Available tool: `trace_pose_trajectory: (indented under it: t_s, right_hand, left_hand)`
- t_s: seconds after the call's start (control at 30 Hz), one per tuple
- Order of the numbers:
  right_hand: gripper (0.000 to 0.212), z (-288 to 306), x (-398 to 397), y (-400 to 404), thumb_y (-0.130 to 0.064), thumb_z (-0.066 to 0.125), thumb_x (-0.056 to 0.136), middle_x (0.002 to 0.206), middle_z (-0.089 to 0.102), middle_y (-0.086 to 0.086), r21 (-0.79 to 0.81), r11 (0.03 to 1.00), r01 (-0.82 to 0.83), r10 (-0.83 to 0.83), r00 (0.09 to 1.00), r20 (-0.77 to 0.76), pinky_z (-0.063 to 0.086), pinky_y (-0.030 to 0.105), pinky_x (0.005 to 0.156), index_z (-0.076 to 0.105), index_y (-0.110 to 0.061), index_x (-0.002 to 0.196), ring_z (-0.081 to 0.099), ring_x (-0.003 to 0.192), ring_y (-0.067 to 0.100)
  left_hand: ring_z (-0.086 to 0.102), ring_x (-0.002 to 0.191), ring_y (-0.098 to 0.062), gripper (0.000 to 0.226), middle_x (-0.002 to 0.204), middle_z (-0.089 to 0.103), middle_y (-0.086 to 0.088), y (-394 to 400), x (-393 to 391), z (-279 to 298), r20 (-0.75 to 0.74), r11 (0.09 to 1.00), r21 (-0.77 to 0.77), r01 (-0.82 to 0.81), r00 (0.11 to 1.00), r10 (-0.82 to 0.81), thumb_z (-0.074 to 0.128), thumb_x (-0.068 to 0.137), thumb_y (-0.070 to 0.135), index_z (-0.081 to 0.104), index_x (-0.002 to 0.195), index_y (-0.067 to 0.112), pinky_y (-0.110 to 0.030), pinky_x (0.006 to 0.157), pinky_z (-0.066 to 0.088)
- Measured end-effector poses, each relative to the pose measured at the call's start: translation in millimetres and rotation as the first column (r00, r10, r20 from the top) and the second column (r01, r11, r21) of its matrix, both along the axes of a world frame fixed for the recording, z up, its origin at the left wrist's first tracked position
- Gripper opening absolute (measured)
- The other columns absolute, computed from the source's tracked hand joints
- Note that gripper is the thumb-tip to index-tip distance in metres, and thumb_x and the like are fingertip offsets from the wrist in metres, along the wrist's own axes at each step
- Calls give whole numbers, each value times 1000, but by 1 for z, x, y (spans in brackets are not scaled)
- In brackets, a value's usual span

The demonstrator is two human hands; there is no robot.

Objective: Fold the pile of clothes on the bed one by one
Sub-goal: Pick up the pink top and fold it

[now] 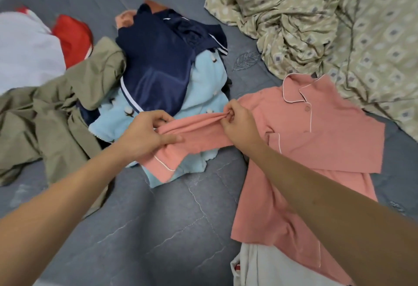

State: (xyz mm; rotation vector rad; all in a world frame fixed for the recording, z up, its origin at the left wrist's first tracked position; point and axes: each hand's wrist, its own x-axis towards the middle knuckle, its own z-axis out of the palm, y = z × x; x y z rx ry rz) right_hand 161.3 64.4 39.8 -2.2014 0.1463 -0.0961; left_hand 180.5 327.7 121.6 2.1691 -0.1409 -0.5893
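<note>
Bare grey mattress [140,229] lies open between the arms; clothes pile [158,66] and crumpled quilt [339,25] crowd beyond.

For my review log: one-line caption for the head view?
Both hands hold the pink shirt's sleeve over the clothes pile.

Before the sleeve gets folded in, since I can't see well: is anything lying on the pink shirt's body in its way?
Nothing visible does. Both the left hand and right hand grip the sleeve, and the pink shirt lies bare on the bed.
</note>
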Motion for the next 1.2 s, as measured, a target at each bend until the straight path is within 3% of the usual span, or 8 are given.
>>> trace_pose_trajectory:
  t_s: [0.3,0.5,0.67,0.77,0.83,0.97,1.07,1.2]
  right_hand:
    - [18,18,59,32,-4,61,86,71,54,-6,6,1000,-2,2,997,75,51,45,69,53,-19,91,53,69,16]
    - [4,30,83,35,-11,59,90,71,57,-1,-39,999,37,-34,996,83,49,49,72,58,-15,90,55,70,22]
    - [7,55,117,46,-11,53,92,67,48,-11,-77,987,142,-120,964,236,42,42,64,58,-16,95,53,70,21]
    - [11,46,133,60,-10,50,94,84,58,-4,-134,985,109,-77,972,223,48,46,72,56,-17,101,57,84,24]
    - [21,32,136,68,-9,52,93,99,60,-1,-160,986,50,-27,989,144,49,47,81,56,-17,113,55,97,24]
    - [34,11,123,75,-13,52,98,122,56,4,-169,985,32,-2,984,178,47,46,96,54,-12,131,52,116,24]
    - [36,2,109,77,-13,51,100,130,55,4,-172,984,40,5,968,252,44,45,102,53,-11,136,52,121,24]
    - [50,-15,99,73,-23,41,105,159,43,4,-189,982,8,35,974,223,34,46,119,41,-13,153,39,147,21]
  left_hand:
    - [62,65,-8,22,71,73,0,39,86,30,133,994,113,13,991,-28,92,76,24,75,79,12,-21,65,48]
    - [56,67,-18,26,79,68,-31,55,114,48,176,1000,8,-1,984,0,85,84,26,75,87,3,-15,57,42]
    - [54,65,-18,21,71,64,-25,68,135,53,295,998,-59,-2,955,19,85,84,30,75,82,11,-28,63,43]
    - [53,65,-9,24,74,59,2,74,152,39,437,991,89,-103,898,54,86,84,29,71,82,11,-13,62,40]
    - [59,74,-20,26,76,60,1,78,159,21,446,937,318,-144,895,-14,81,88,31,67,81,11,-26,63,41]
    - [52,98,-37,18,101,58,-10,71,154,-1,593,754,606,-253,776,-216,71,84,13,60,98,15,-45,72,41]
    - [50,111,-38,42,127,54,-12,35,127,-8,734,852,506,-134,586,-343,65,80,9,60,122,12,-47,83,41]
    - [20,157,-27,57,169,25,-7,1,102,-55,587,837,520,168,642,-494,45,105,40,38,158,19,-46,123,24]
